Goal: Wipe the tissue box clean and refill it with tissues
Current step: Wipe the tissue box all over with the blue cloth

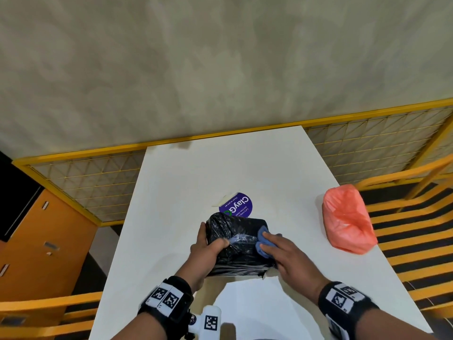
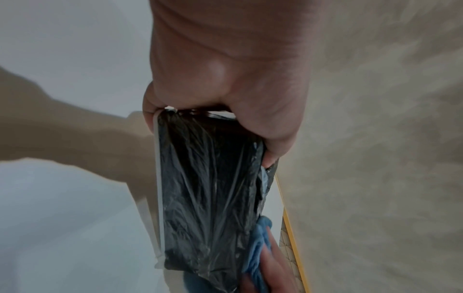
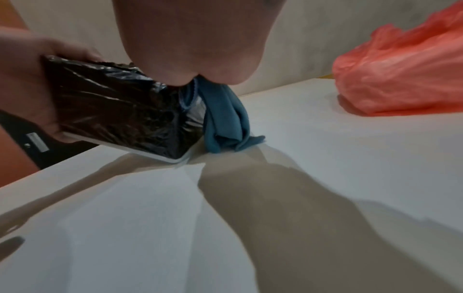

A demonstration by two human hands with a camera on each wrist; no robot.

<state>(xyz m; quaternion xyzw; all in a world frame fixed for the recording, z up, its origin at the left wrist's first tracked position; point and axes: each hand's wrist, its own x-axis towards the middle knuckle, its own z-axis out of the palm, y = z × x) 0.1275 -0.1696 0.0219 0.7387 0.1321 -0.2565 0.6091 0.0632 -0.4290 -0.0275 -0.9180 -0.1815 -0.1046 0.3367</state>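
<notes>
The tissue box [image 1: 235,249], wrapped in crinkled black plastic, is tipped up on the white table [image 1: 196,180] with its white base edge showing. My left hand [image 1: 208,241] grips its left end, thumb across the top and fingers behind. My right hand [image 1: 267,241] holds a bunched blue cloth [image 1: 262,230] against the box's right side. From the left wrist, the box [image 2: 210,188] runs away from my left hand [image 2: 225,89] toward the cloth [image 2: 258,247]. In the right wrist view the cloth [image 3: 225,119] hangs from under my right hand [image 3: 195,39] down to the table beside the box [image 3: 112,107].
A full red plastic bag [image 1: 345,219] lies on the table's right side, also seen from the right wrist [image 3: 400,75]. A purple round sticker [image 1: 239,204] sits just beyond the box. A yellow mesh railing [image 1: 85,175] and yellow slatted benches [image 1: 404,217] flank the table.
</notes>
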